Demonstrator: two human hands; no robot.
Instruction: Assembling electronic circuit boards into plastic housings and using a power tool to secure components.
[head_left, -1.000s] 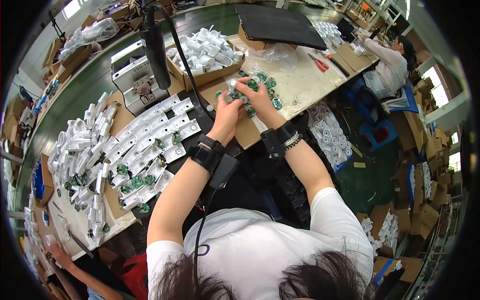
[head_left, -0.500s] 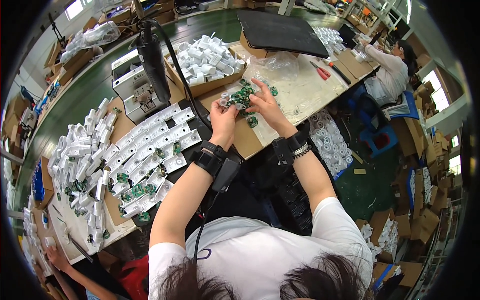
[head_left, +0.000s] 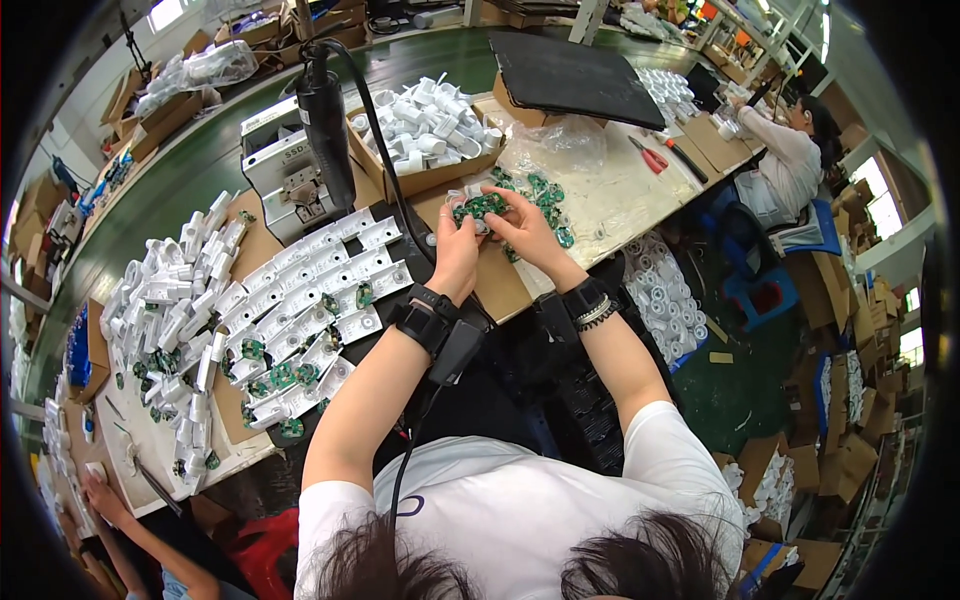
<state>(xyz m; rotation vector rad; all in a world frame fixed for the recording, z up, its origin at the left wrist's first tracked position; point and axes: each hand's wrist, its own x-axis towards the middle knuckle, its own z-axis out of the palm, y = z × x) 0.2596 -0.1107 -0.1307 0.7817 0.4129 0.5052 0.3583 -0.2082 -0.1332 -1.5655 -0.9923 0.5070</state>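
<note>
Over the near edge of the bench, my left hand (head_left: 457, 248) and my right hand (head_left: 532, 235) are close together, fingers closed on a green circuit board (head_left: 480, 207) with a small white round part by it. Fingers cover much of the board. Loose green circuit boards (head_left: 545, 195) lie just beyond and beside my right hand. Left of my hands, white plastic housings (head_left: 300, 285) lie in rows, some with green boards on them.
A cardboard box (head_left: 425, 178) heaped with white plastic parts stands behind my hands, beside a grey machine (head_left: 290, 180) and a black cylindrical tool (head_left: 325, 125) with a cable. Red pliers (head_left: 652, 158) lie at the right. Co-workers sit at right and lower left.
My right hand's raised fingers have curled in onto the circuit board, and my hands are closer together. The whole view has shifted slightly, with the bench appearing a little further right.
</note>
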